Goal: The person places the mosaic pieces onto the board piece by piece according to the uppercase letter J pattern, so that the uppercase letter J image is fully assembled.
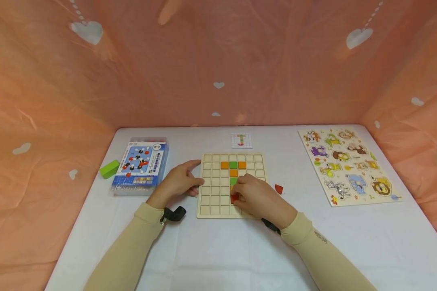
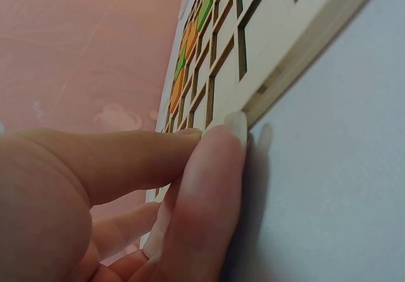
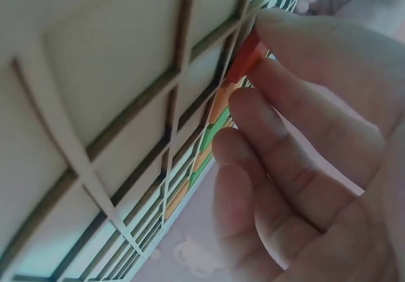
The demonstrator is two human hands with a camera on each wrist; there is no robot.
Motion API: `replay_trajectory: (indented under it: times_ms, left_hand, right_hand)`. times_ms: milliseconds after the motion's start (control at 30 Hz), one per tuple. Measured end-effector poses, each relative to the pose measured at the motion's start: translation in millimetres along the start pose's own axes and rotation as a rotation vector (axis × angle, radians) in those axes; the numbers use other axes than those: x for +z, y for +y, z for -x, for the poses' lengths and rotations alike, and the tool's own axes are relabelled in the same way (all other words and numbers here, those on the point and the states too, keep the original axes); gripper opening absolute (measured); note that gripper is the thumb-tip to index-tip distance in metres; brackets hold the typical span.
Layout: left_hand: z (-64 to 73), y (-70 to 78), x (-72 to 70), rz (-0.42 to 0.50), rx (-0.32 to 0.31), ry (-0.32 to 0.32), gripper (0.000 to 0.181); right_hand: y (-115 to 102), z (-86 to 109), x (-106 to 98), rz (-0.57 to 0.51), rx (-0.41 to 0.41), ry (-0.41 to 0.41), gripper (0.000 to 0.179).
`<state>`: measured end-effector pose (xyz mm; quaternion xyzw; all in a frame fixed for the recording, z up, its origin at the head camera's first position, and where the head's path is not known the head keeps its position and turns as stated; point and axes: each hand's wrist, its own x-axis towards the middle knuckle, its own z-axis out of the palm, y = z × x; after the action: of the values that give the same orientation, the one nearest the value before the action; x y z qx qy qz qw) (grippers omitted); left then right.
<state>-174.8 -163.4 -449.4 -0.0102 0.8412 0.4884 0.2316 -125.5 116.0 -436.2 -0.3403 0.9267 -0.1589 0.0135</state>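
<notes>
A wooden grid board (image 1: 210, 190) lies flat before me, with green and orange square tiles set in a row and a column. My right hand (image 1: 259, 198) pinches a red tile (image 3: 245, 57) between thumb and forefinger, tilted at the lower end of the column. In the head view this red tile (image 1: 234, 199) is partly covered by the fingers. The left hand (image 1: 178, 180) rests at the board's left edge, its fingers and thumb touching the rim. A loose red piece with a curved side (image 1: 278, 189) lies just right of the board.
Behind the board lies a small pattern card (image 1: 242, 140). At left are a boxed molecule model set (image 1: 140, 163) and a green block (image 1: 109, 169). An animal puzzle board (image 1: 349, 165) lies at right. A pink curtain (image 1: 218, 60) hangs behind the white table.
</notes>
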Motion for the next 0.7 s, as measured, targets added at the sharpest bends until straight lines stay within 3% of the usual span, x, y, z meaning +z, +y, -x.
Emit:
replay_trajectory:
  times_ms: [700]
  left_hand:
    - [2.0,4.1,-0.3,0.008,-0.006,-0.006,0.081]
  right_hand:
    - [3.4,0.0,-1.3,-0.04,0.044,0.028,0.01]
